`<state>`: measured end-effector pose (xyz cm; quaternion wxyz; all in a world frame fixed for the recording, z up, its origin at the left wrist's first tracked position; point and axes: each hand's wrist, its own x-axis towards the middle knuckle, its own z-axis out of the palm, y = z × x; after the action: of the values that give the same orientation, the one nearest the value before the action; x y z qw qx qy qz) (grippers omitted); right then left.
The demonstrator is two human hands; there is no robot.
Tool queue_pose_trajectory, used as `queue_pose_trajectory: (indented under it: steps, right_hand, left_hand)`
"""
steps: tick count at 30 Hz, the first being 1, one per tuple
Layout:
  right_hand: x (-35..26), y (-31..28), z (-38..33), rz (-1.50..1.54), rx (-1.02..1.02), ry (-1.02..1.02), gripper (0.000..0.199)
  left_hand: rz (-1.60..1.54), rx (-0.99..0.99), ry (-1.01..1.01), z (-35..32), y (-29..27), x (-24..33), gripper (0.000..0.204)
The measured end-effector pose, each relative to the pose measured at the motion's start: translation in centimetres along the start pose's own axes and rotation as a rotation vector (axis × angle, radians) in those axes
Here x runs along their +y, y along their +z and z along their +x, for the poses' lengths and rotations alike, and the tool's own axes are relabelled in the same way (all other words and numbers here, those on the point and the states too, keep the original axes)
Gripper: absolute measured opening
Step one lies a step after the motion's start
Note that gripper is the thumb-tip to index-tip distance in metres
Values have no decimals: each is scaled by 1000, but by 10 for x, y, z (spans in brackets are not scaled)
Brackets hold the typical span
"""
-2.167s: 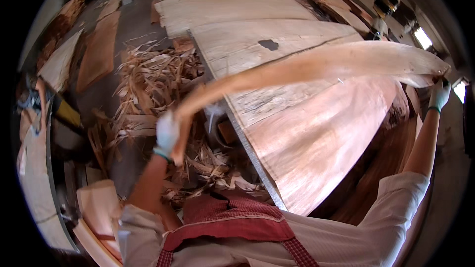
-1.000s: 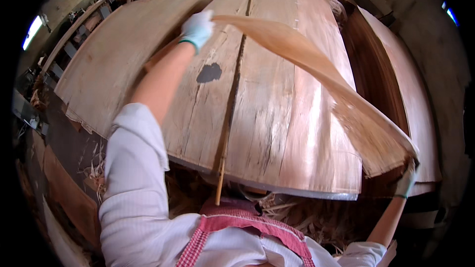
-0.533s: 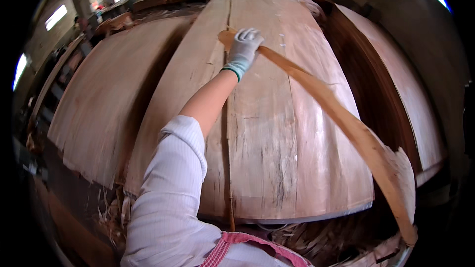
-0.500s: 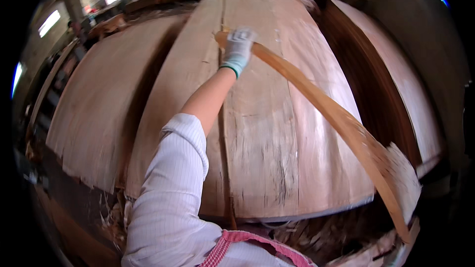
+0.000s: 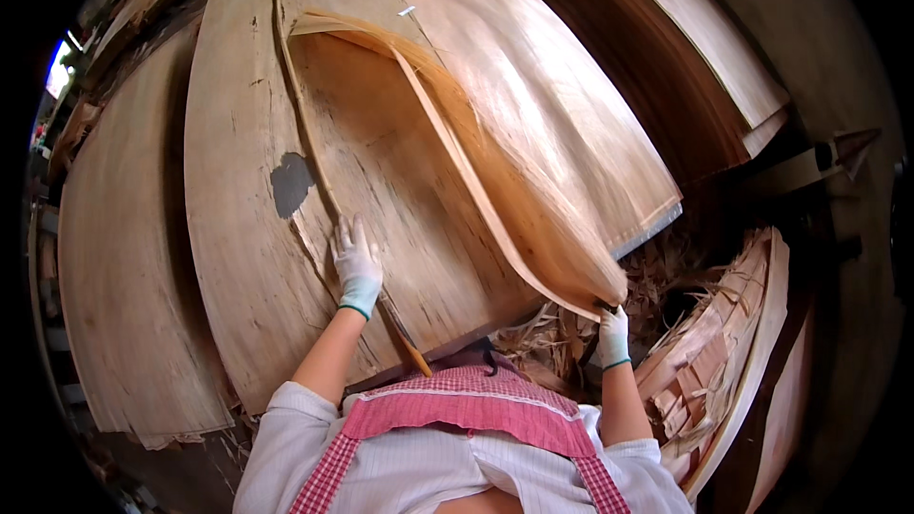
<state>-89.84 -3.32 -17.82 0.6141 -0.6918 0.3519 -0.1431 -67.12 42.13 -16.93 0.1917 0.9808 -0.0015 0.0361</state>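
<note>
right hand (image 5: 612, 335), gloved, is closed on the near corner of the curled veneer sheet (image 5: 495, 171); its fingertips are hidden under the edge. left hand (image 5: 357, 265) lies flat, fingers spread, holding nothing, on the veneer stack (image 5: 238, 257). scrap strips (image 5: 705, 362) right; room beyond dark, indistinct.

2 gloved hands (image 5: 357, 262), 1 lifted veneer sheet (image 5: 495, 171).

The gloved left hand (image 5: 357, 262) lies flat on a pale veneer sheet (image 5: 381, 190) near its dark patch (image 5: 290, 183). The gloved right hand (image 5: 612, 335) grips the near corner of a curled veneer sheet (image 5: 514, 181) lifted above it. Veneer scraps (image 5: 709, 352) pile at right.
</note>
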Motion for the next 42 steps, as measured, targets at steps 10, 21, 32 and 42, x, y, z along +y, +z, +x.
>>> queue_pose_trajectory:
  steps: [10,21,32,42]
  right_hand:
    - [-110,60,-50,296,-214,274,17]
    - [-59,21,-60,494,-450,571,19]
    - [-80,76,-5,107,-103,12,10]
    - [-372,153,57,-246,-382,-841,12]
  left_hand:
    - [-848,-377,-205,-15,-28,44,42]
    - [-1438,-534,-542,-18,20,140,33]
    - [-1134,-245,-340,-31,29,103,20]
    - [-1305,-191,-43,120,-127,156,28]
